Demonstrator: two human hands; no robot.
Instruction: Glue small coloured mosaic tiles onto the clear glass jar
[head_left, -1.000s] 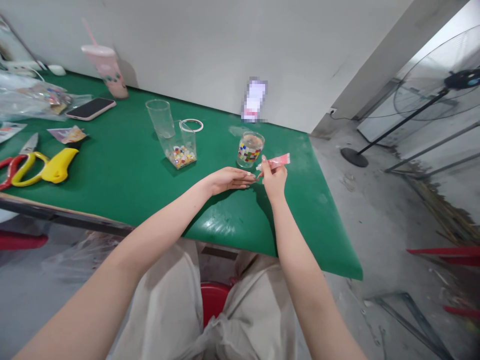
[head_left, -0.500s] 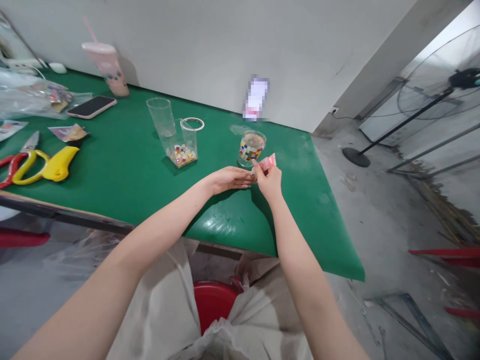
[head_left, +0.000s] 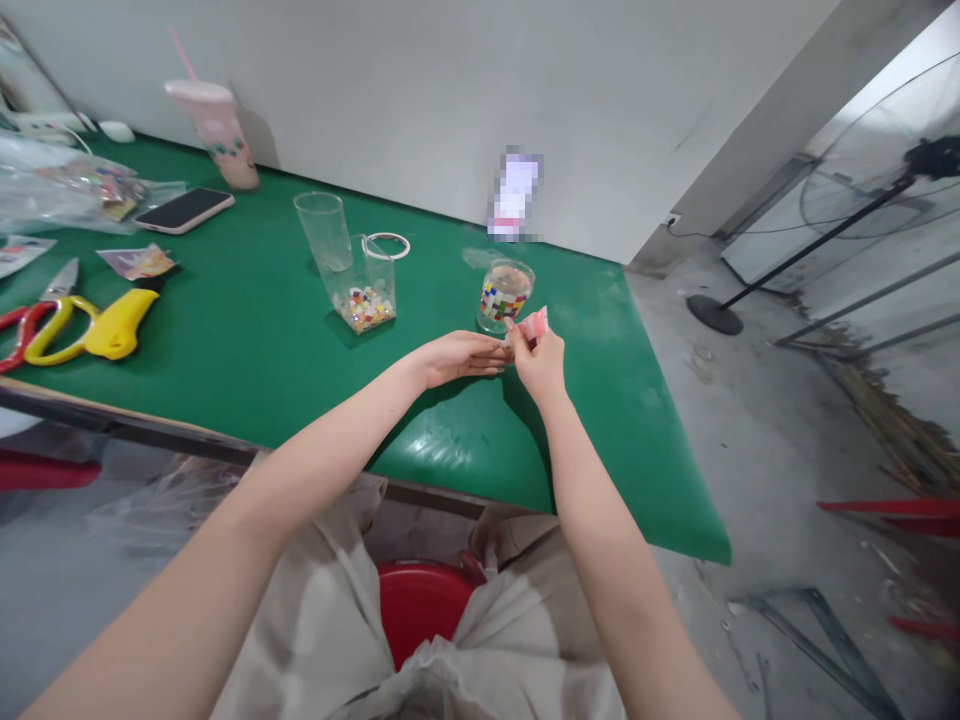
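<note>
My right hand (head_left: 541, 362) is closed around a small pink and white squeeze tube (head_left: 536, 323), its flat end pointing up and right. The tube's narrow end is hidden at my fingers. Just left of it, my left hand (head_left: 466, 358) reaches in with its fingertips drawn together beside the tube; whatever they pinch is too small to make out. Right behind both hands stands a clear glass (head_left: 507, 296) with colourful mosaic tiles stuck round its side. To the left, a clear square cup (head_left: 365, 300) holds many small coloured tiles.
An empty clear cup (head_left: 324, 232) and a white ring (head_left: 387, 246) are behind the tile cup. Scissors (head_left: 60, 330), a phone (head_left: 185, 211), a pink tumbler (head_left: 225, 135) and plastic bags (head_left: 45, 185) lie left. A blurred-out phone (head_left: 515, 195) leans on the wall.
The pink tube has tilted slightly in my right hand, its flat end a little farther left. My left hand has hardly moved.
</note>
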